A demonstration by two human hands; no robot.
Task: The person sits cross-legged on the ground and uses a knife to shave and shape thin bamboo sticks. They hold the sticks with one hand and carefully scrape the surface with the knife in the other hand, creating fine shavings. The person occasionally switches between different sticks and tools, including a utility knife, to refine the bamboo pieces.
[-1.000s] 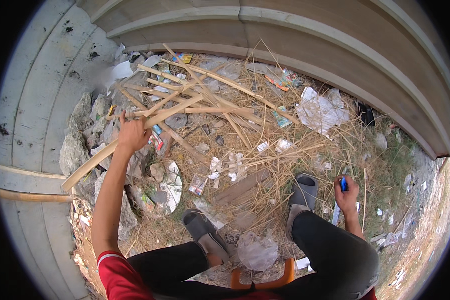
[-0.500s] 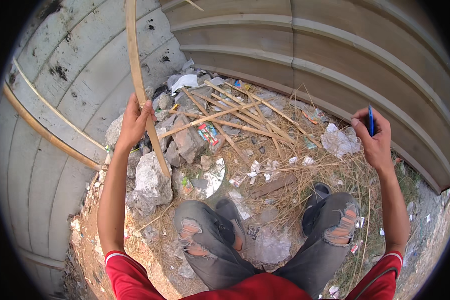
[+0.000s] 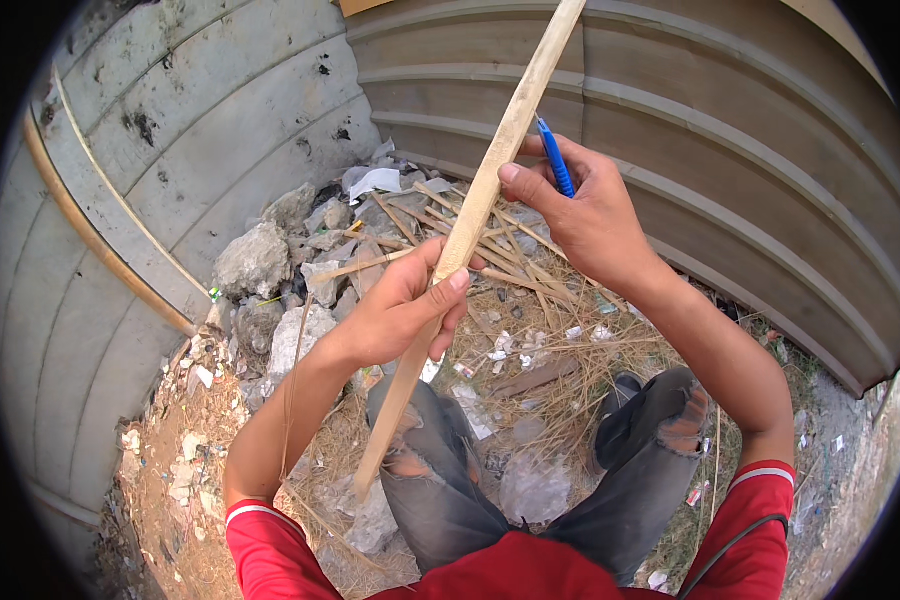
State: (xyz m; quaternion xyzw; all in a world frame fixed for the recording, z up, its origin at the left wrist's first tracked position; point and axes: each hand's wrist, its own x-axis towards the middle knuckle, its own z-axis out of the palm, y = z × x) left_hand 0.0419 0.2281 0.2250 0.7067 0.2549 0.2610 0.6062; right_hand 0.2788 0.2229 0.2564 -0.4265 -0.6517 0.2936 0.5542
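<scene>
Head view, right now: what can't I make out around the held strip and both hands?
In the head view:
Wooden strip: far end cut off by the upper edge.
A stretch of it: covered by the left hand.
Blue tool in the right hand: tip too small to tell.

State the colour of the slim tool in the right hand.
The slim tool is mostly blue, best seen in the head view.

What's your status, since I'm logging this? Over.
Left hand gripping strip. Right hand holding blue tool beside strip. Loose strips piled beyond, clear of hands.
</scene>
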